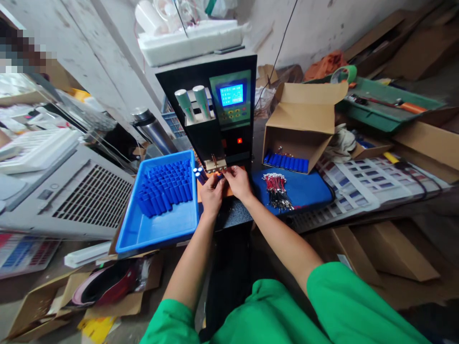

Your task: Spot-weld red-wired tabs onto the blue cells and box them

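Got left hand [212,192] and right hand [238,182] close together, right below copper electrodes [214,160] of benchtop spot welder [229,102]. Looks like blue cylindrical cell [220,176] between fingertips, mostly hidden; can't tell exact pinch, or whether closed. Best to hold steady, square to electrodes, fingers well clear. Can't read long axis or pointing direction, tbh. Just left, see white-ended cells [200,177] roughly upright, ends up. Further out: blue tray [158,235] left, red-and-black leads [278,188] right.
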Action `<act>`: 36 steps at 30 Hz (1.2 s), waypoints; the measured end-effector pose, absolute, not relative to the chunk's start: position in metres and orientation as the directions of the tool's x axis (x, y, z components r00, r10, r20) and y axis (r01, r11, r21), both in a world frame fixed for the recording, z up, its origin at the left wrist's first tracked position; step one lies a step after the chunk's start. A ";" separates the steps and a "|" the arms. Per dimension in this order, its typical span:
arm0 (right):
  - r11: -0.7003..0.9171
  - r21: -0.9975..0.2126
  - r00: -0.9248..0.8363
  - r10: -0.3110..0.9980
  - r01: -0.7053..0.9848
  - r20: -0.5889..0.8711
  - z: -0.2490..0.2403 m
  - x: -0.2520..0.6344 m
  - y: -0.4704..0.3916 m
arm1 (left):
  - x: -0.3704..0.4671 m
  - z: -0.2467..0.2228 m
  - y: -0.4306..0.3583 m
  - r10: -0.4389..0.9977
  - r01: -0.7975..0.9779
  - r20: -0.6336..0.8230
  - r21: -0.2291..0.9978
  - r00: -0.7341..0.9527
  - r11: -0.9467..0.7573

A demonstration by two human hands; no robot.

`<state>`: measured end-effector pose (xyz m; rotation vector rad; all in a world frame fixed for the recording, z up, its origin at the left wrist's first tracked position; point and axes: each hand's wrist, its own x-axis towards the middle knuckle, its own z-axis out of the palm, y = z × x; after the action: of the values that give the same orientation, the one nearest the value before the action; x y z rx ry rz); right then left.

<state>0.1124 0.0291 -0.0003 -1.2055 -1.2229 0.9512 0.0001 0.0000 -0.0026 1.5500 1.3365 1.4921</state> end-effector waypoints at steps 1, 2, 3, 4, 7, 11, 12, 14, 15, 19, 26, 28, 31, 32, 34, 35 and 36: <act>0.160 -0.984 0.135 0.976 0.081 0.170 -0.001 0.112 0.029 | 0.000 -0.003 0.000 0.926 0.246 0.353 0.917 -0.132 -0.314; 0.167 -0.982 0.130 0.976 0.084 0.176 -0.003 0.113 0.030 | -0.001 -0.004 0.000 0.927 0.245 0.352 0.917 -0.127 -0.315; 0.174 -0.981 0.122 0.975 0.087 0.184 -0.004 0.113 0.030 | -0.001 -0.004 0.001 0.927 0.248 0.353 0.916 -0.128 -0.315; 0.182 -0.979 0.111 0.975 0.090 0.192 -0.006 0.113 0.030 | -0.002 -0.004 0.001 0.926 0.256 0.354 0.915 -0.133 -0.313; 0.214 -0.973 0.081 0.972 0.081 0.221 -0.010 0.115 0.030 | -0.002 -0.005 0.002 0.927 0.275 0.346 0.914 -0.147 -0.298; 0.239 -0.971 0.062 0.969 0.023 0.240 -0.012 0.119 0.027 | -0.001 -0.003 0.002 0.925 0.263 0.354 0.914 -0.138 -0.310; 0.239 -0.971 0.054 0.970 0.008 0.239 -0.012 0.120 0.026 | 0.000 -0.002 0.002 0.923 0.255 0.360 0.913 -0.136 -0.318; 0.227 -0.974 0.045 0.973 -0.009 0.226 -0.010 0.123 0.023 | 0.001 -0.001 0.002 0.920 0.241 0.367 0.913 -0.135 -0.329; 0.217 -0.976 0.040 0.975 -0.013 0.217 -0.008 0.124 0.021 | 0.001 -0.001 0.002 0.920 0.240 0.369 0.913 -0.136 -0.331; 0.196 -0.980 0.001 0.981 0.021 0.196 -0.001 0.130 0.014 | 0.002 0.001 0.004 0.918 0.264 0.372 0.907 -0.137 -0.328; 0.179 -0.978 -0.002 0.984 0.110 0.180 0.004 0.133 0.015 | 0.001 0.005 0.003 0.917 0.295 0.384 0.893 -0.107 -0.339; 0.177 -0.980 0.010 0.984 0.093 0.179 0.001 0.133 0.016 | 0.001 0.005 0.003 0.917 0.298 0.384 0.892 -0.106 -0.340; 0.176 -0.983 0.019 0.984 0.060 0.178 -0.003 0.131 0.019 | 0.001 0.004 0.005 0.922 0.268 0.372 0.903 -0.102 -0.335; 0.174 -0.983 0.020 0.984 0.050 0.176 -0.004 0.131 0.019 | 0.001 0.003 0.005 0.924 0.255 0.367 0.909 -0.108 -0.331; 0.159 -0.987 0.020 0.987 0.027 0.160 -0.005 0.131 0.019 | -0.002 0.001 0.002 0.923 0.234 0.358 0.918 -0.139 -0.320; 0.145 -0.989 0.018 0.989 0.011 0.145 -0.005 0.131 0.019 | -0.005 0.001 -0.001 0.921 0.237 0.356 0.919 -0.160 -0.315; 0.129 -0.992 0.014 0.992 -0.008 0.129 -0.004 0.132 0.018 | -0.008 0.000 -0.006 0.916 0.254 0.358 0.917 -0.180 -0.308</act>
<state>0.1317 0.0184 -0.0043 -1.1134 -1.2511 1.1076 -0.0079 -0.0056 -0.0002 1.5251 1.3670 1.5270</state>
